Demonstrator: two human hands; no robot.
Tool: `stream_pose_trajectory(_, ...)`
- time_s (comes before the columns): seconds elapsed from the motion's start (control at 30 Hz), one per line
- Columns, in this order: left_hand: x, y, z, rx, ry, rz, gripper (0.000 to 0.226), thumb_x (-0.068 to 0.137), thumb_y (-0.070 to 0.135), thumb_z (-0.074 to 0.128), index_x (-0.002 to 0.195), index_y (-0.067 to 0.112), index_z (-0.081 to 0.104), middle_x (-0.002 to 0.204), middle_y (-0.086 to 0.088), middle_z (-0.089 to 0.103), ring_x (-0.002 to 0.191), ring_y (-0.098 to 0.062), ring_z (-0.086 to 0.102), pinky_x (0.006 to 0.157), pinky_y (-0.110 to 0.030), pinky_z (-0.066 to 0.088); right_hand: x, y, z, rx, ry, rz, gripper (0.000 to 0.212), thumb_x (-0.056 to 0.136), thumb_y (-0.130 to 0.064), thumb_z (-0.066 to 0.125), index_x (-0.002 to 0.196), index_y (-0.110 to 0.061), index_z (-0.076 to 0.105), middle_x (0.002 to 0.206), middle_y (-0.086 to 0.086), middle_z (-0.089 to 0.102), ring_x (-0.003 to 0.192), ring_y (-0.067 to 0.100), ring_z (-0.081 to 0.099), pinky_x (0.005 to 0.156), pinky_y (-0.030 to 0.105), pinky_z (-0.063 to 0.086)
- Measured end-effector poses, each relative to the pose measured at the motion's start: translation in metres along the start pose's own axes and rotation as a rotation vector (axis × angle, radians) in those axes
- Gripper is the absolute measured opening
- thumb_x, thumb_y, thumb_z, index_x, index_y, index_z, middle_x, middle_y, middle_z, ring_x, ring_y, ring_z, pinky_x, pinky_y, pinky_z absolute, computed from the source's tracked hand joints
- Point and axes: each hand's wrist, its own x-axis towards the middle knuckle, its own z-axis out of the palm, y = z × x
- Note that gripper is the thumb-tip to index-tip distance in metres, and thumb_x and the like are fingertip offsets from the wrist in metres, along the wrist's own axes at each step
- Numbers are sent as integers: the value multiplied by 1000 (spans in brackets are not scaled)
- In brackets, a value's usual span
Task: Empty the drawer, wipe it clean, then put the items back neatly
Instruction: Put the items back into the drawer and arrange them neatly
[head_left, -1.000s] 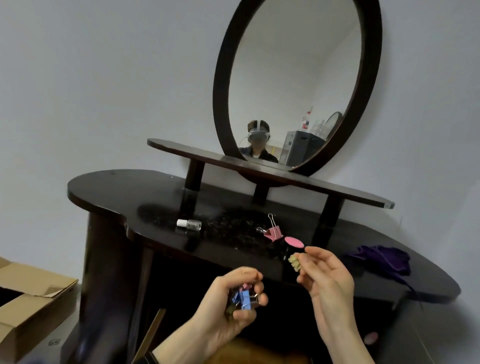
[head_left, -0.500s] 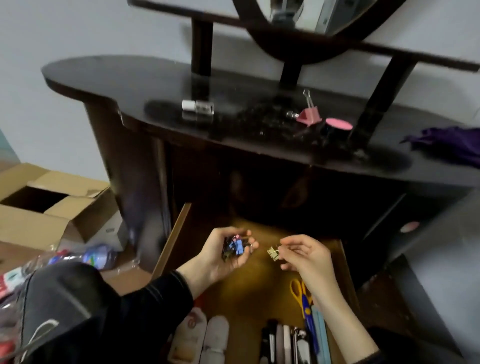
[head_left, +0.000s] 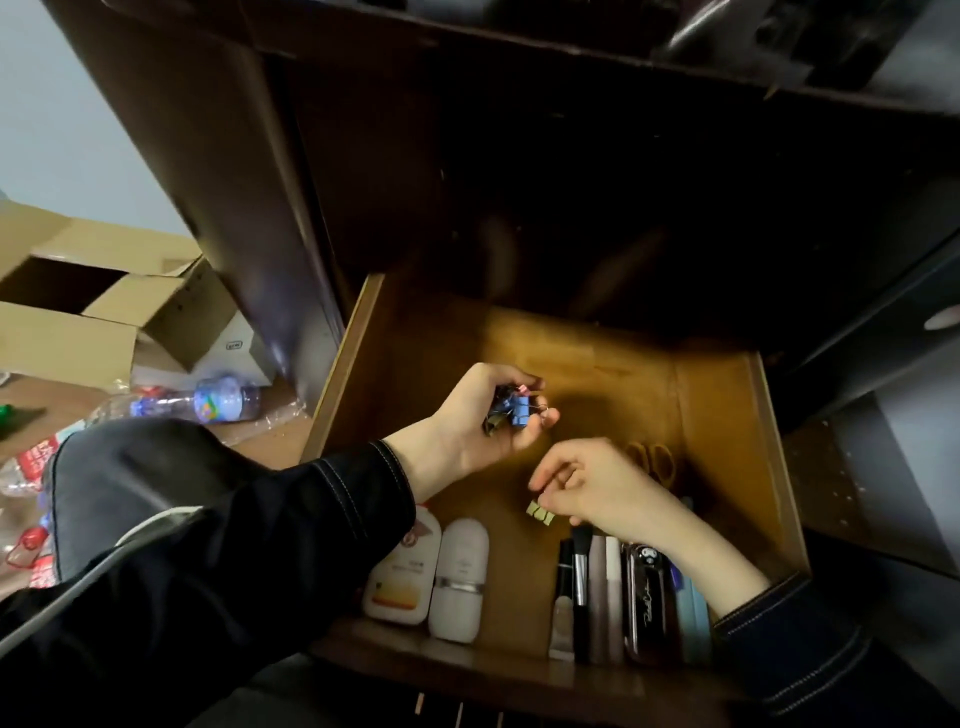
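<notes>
Open wooden drawer (head_left: 768, 447) taken as the reference for all places. Left hand (head_left: 480, 418) is over the middle of the drawer, palm turned up, fingers curled in close around a bunch of binder clips (head_left: 511, 410); a blue one shows plainly, the others are dark and packed together, with a wire handle poking out by the fingertips. Right hand (head_left: 597, 483) is just beside it, nearer the drawer front, fingers bent and drawn narrow. Thumb and fingertips pinch a small pale green binder clip (head_left: 540, 511), which hangs below them; whether it touches the drawer floor cannot be told. The two hands are close but apart. At the drawer's front left, two white bottles (head_left: 457, 577) lie side by side, the left sleeve covering part of one. At the front centre lies a tight row: a black tube (head_left: 565, 564), a makeup brush (head_left: 582, 558), two slim pale sticks (head_left: 605, 592) and a dark glossy case (head_left: 649, 603), with a blue item (head_left: 696, 618) beyond it, partly under the right wrist. Orange-handled scissors (head_left: 652, 460) lie along the drawer's right side, blades hidden by the right hand. The back half of the drawer floor is bare wood. Left of the drawer, on the floor, are an open cardboard box (head_left: 104, 306) and a plastic bottle (head_left: 208, 402) on its side. The dark dressing table (head_left: 519, 156) rises above the drawer.
</notes>
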Motion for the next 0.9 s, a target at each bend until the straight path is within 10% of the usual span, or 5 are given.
stream_pose_trajectory(0.47,5,-1,-3,7,77,29,7,87,8,53,81,5,54,69,-8,53,59,-21,64,39,-21,46,8,8,19,-440,-162,-29,17,71,-45,78,79,-32,71,75,-18,68,71,-3,64,63,26,54)
stream_pose_trajectory(0.9,3,3,-3,16,134,44,7,89,8,54,83,4,57,76,-9,56,62,-22,69,43,-22,49,-1,4,52,-597,-426,-129,12,79,-27,68,80,-16,73,70,-9,68,62,3,58,64,35,53)
